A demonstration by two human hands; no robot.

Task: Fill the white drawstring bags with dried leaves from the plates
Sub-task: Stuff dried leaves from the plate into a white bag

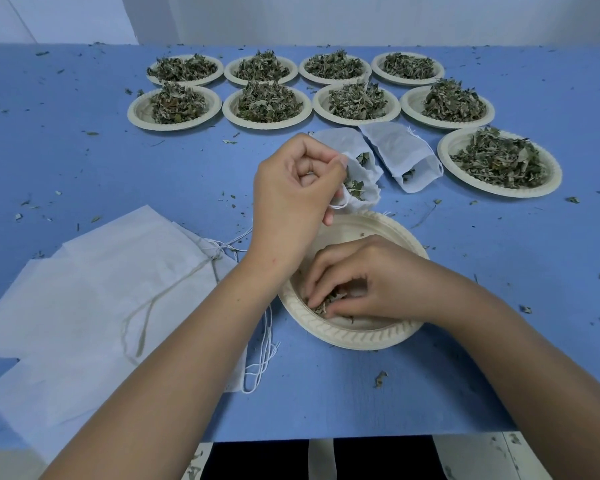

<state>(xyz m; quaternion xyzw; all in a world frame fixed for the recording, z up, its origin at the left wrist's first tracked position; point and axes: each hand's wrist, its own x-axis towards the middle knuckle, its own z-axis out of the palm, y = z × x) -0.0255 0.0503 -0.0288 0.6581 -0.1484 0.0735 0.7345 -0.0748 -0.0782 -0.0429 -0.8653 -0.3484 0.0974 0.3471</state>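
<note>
while the blue counter (84, 161) fills nearly the whole view, a loose pile of flat empty white bags (94, 306) covers its near left part, with thin drawstrings (260, 358) trailing off the pile's right edge. the left forearm crosses that edge and hides part of the strings. along the far side stand eight plates (267, 125) in two rows of four, each heaped with green-grey leaves, and a ninth plate (444, 152), just as full, sits nearer on the right. close to the front edge lies the near plate (354, 336), pale and ribbed at the rim, almost bare. the right hand (368, 282) covers its middle, fingers curled down and pinching the few dried leaves (326, 301) left there. just beyond this plate the left hand (291, 192) is raised, fingers curled, pinching the mouth of an open bag (343, 143); leaves show inside the opening. a second bag (395, 150) lies just beside it on the right, slanted, with leaves showing at its mouth. leaf crumbs (380, 378) are scattered over the counter.
</note>
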